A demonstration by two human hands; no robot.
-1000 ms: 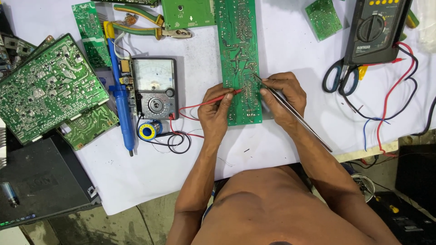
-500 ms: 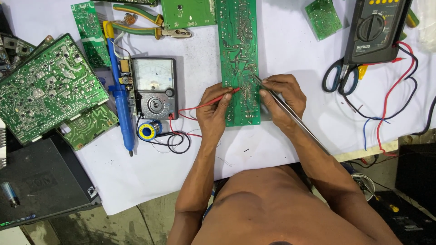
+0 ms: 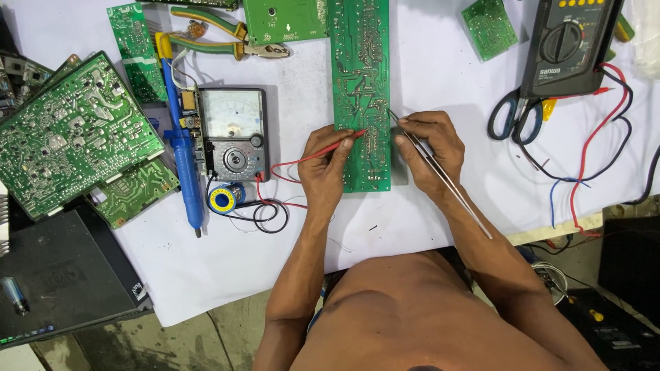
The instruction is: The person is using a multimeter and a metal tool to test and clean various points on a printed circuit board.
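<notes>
The left hand [image 3: 322, 168] pinches a red probe [image 3: 328, 148] and the right hand [image 3: 427, 148] a black probe [image 3: 440, 172], both tips on the long green board [image 3: 361, 69] lying upright mid-table, with the analog meter [image 3: 234, 134] left and scissors [image 3: 512, 117] right.

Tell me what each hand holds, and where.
Left hand pinches the red probe near its tip; right hand grips the black probe along its front shaft.
</notes>
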